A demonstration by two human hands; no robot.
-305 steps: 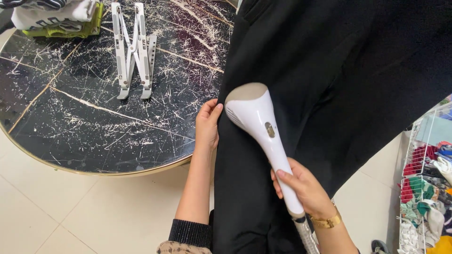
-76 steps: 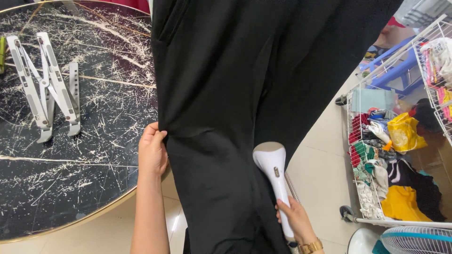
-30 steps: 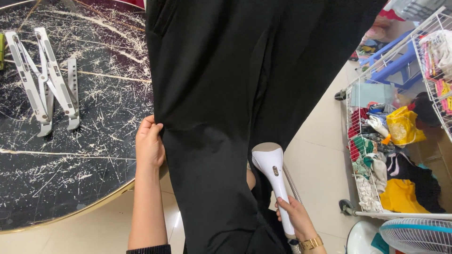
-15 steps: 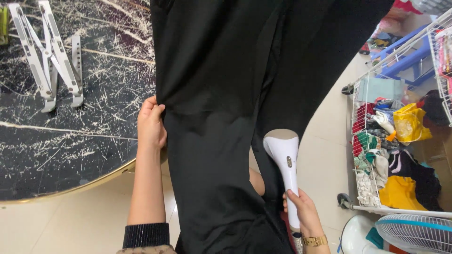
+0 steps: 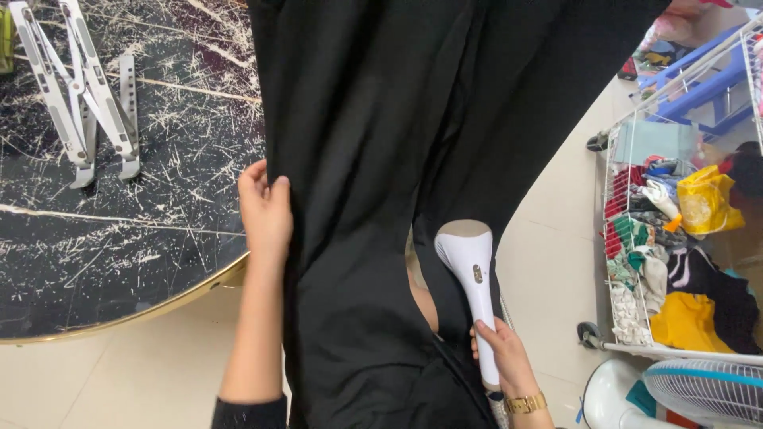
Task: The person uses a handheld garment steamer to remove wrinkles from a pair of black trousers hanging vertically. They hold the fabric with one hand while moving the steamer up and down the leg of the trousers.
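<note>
1. The garment [image 5: 373,159] is black and hangs down the middle of the view. Its top runs off the upper edge, so what it hangs from is out of sight, and its hem is cut off at the bottom. Being so dark, its folds and seams are hard to read, and its kind cannot be told.
2. The left hand [image 5: 266,210] grips the garment's left edge: the thumb lies on the front, and the fingers curl around behind the cloth, mostly hidden.
3. The left forearm runs down to a dark cuff [image 5: 248,413], cut off by the bottom edge.
4. The right hand [image 5: 501,353] is wrapped tight around the lower handle of the white steamer [image 5: 470,274], with a gold watch [image 5: 524,403] at the wrist. The steamer's base is hidden under the hand, and the lower arm is cut off.
5. The steamer's head points up, close against the cloth at a split in the garment. Its face turns away, so contact cannot be confirmed.
6. To the left, a round black marble table [image 5: 119,262] with a gold rim is partly covered by the garment. A white folding stand [image 5: 83,103] lies on it, its top cut off.
7. To the right, a wire cart [image 5: 628,318] holds a jumble of coloured clothes, hard to tell apart. A fan [image 5: 703,389] shows only partly in the bottom corner.
</note>
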